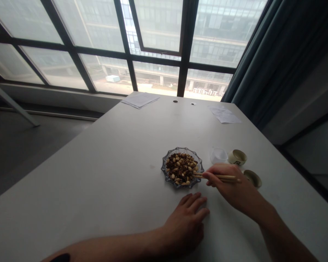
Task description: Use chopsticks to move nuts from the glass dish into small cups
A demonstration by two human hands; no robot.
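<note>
A glass dish (164, 169) full of mixed nuts and seeds (180, 168) sits on the white table (98, 174). My right hand (229, 185) is closed round a pair of wooden chopsticks (218, 177), whose tips reach into the right side of the dish. My left hand (187, 222) lies flat on the table just in front of the dish, fingers stretched out, holding nothing.
Right of the dish stand a small clear cup (218, 155) and two small ceramic cups (237, 157) (253, 178). Papers (140, 99) (224, 114) lie at the table's far edge, below a large window. A dark curtain (276, 54) hangs at the right.
</note>
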